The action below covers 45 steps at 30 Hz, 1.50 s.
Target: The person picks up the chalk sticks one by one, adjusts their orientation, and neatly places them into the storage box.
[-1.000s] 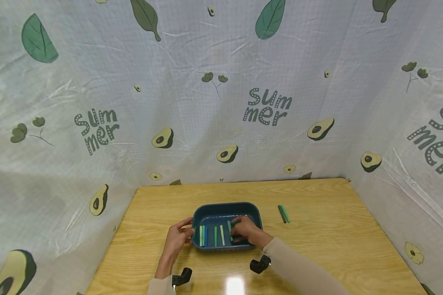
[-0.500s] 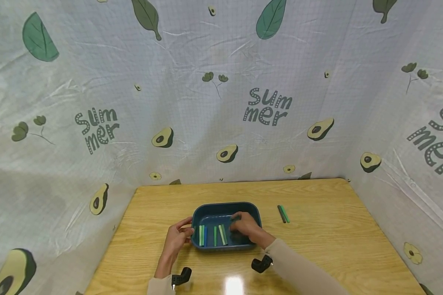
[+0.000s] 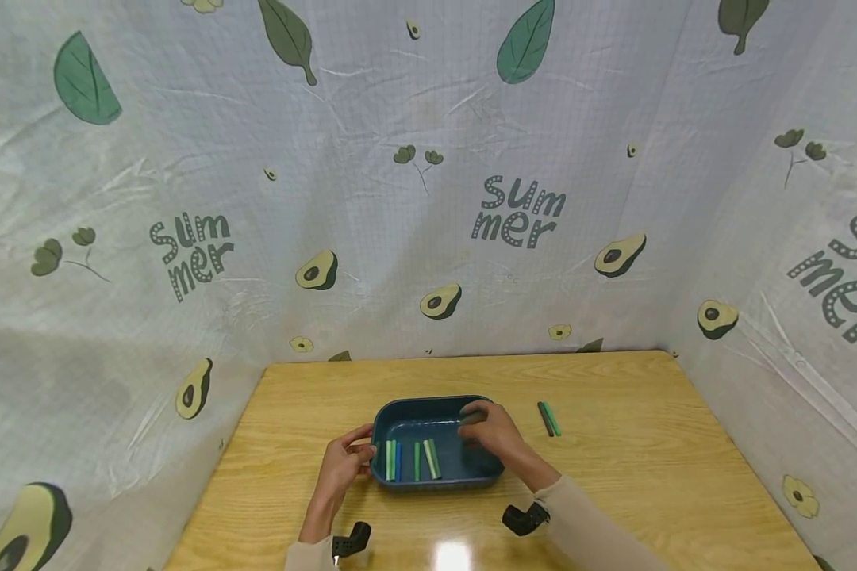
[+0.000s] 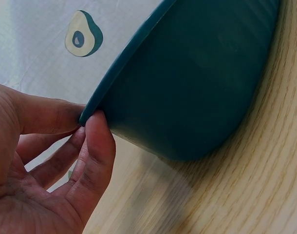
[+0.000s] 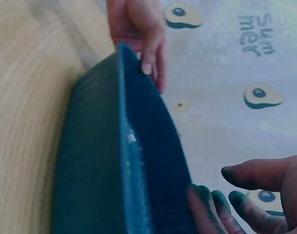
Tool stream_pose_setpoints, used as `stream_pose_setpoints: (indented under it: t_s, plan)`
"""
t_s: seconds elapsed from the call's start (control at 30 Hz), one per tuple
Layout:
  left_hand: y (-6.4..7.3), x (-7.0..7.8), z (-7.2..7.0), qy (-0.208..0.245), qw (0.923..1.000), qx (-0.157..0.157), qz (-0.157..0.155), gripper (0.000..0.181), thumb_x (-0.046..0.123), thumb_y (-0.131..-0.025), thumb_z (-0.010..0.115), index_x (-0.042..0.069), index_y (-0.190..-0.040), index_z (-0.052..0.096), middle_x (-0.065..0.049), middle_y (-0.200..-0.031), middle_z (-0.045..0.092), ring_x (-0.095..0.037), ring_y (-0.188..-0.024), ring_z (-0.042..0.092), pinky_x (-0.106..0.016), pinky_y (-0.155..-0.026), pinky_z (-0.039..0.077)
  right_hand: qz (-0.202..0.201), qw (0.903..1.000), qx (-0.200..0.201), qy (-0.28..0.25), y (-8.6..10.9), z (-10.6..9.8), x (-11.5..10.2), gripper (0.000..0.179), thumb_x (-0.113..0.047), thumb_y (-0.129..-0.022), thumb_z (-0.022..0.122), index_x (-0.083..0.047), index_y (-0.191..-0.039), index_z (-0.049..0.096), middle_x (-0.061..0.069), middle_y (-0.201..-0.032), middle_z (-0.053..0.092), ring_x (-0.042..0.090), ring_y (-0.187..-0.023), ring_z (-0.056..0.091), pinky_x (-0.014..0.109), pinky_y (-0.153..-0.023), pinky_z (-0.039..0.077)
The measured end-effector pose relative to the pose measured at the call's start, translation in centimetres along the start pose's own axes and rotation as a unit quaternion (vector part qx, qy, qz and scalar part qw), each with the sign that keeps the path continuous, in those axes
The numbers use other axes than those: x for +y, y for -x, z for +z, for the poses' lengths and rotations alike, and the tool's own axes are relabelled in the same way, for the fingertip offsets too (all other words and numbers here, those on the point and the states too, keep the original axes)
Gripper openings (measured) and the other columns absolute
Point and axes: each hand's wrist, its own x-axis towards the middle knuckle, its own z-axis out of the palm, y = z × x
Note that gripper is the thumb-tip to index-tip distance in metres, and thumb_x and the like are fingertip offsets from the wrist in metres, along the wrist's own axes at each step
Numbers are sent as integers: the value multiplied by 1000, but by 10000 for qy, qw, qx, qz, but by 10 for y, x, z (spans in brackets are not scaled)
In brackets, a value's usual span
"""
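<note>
Curtained-off tabletop recording booth, by the look of it; room behind hidden. Creased white curtain (image 3: 371, 214) hangs along far, left and right sides, printed with avocados (image 3: 440, 301), leaves (image 3: 525, 41) and "summer" lettering (image 3: 516, 228). Wood-grain table (image 3: 657, 444) fills the near space, far edge close against the curtain. Bright glare (image 3: 453, 555) at table's near side suggests indoor light. Black left wrist camera (image 3: 351, 541) and right wrist camera (image 3: 524, 519) fit a recording setup.

L hand (image 3: 340, 466) at L end of dk blue tray (image 3: 432, 426), R hand (image 3: 495, 431) over R end, sticks (image 3: 417, 461) inside
</note>
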Motion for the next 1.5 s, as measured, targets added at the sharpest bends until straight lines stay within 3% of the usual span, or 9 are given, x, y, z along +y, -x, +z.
stream_pose_setpoints:
  t_s: [0.23,0.5,0.73,1.03,1.27,1.5]
  plan:
    - [0,0,1,34,10000,14,16,46,-1,-91,61,1,-137,56,-21,-132,57,-16,-88,63,-29,-59,54,-40,9992,295,-269,9,-15,-9,35,-5,-86,69,0,-119,61,17,-107,65,21,-87,67,43,-78,58]
    - [0,0,2,70,10000,-5,33,46,-1,-91,60,0,-137,56,-22,-133,56,-21,-91,63,-28,-58,53,-225,9968,712,-289,16,-32,-10,35,-4,-86,69,2,-120,61,19,-108,65,28,-89,69,40,-76,59]
    - [-1,-1,2,82,10000,1,21,46,-1,-91,61,0,-137,56,-22,-132,57,-21,-91,63,-28,-59,54,-352,9938,1010,-300,24,-52,-11,36,-4,-89,67,4,-124,59,20,-109,65,32,-95,69,45,-85,57]
    - [-2,-2,1,23,10000,17,10,45,-1,-91,61,0,-136,57,-22,-132,57,-21,-92,63,-28,-60,54,-352,9911,1253,-284,31,-79,-8,38,-6,-92,65,4,-127,55,22,-117,60,35,-104,66,41,-88,57]
    - [-1,-1,1,2,10000,27,-16,45,-1,-91,61,0,-136,57,-22,-132,57,-21,-92,63,-29,-60,54,-258,9850,1693,212,36,-96,-1,38,-14,-94,66,-1,-128,56,22,-122,61,28,-100,68,29,-73,55]
    - [0,0,1,9,10000,8,-12,46,-1,-91,61,0,-137,56,-22,-133,56,-23,-94,64,-29,-60,54,-351,9742,2162,548,38,-104,10,40,-16,-94,66,-2,-130,56,22,-121,64,28,-107,64,40,-88,56]
